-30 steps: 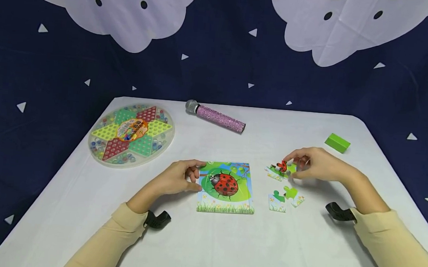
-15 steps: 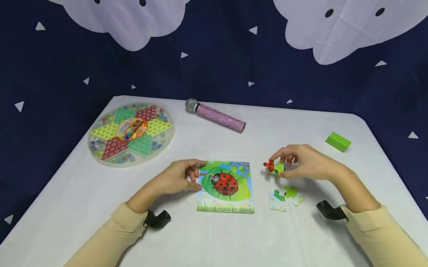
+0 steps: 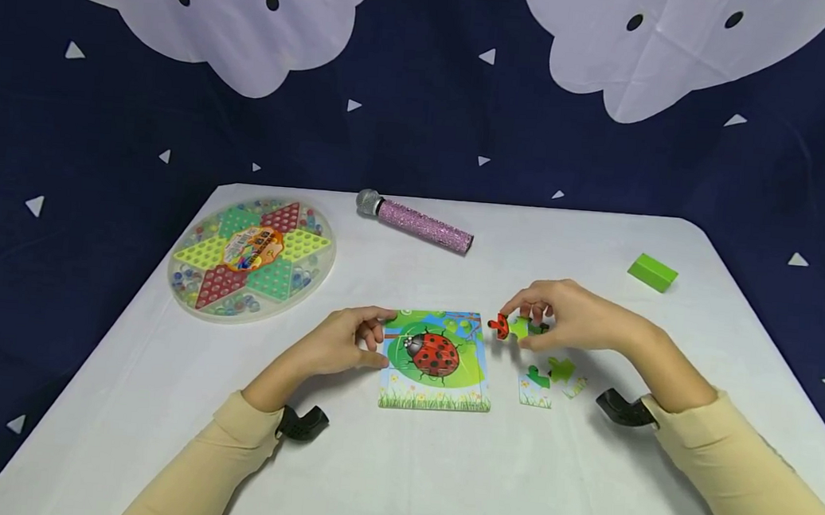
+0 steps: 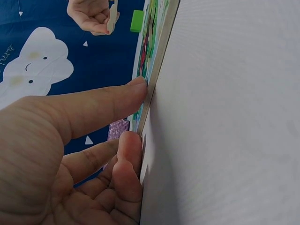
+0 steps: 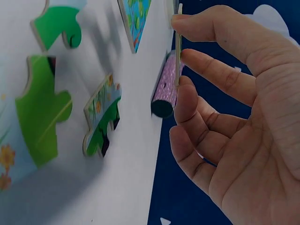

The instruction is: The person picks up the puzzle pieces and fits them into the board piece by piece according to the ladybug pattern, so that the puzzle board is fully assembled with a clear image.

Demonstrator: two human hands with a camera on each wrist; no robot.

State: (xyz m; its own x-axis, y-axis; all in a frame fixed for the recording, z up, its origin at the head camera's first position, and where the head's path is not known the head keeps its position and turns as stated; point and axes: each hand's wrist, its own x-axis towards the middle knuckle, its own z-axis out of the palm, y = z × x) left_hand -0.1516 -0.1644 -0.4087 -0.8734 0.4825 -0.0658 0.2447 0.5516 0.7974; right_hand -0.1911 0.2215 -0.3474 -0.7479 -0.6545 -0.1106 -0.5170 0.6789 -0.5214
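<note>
1. Right hand (image 3: 577,318) pinched a red-and-green puzzle piece (image 3: 518,328) just right of the ladybug puzzle (image 3: 437,363).
2. Left hand (image 3: 331,343), thumb and index finger spread, touched the ladybug puzzle's left edge.
3. Loose pieces (image 3: 536,387) lay on the table (image 3: 397,476), near the right hand.

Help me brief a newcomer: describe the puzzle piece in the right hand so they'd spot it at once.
On the white table, find the square ladybug picture near the middle. Just right of it, the person's right hand pinches the puzzle piece. Its bold red patch beside green sets it apart: the other loose pieces, on the table, show none.
</note>
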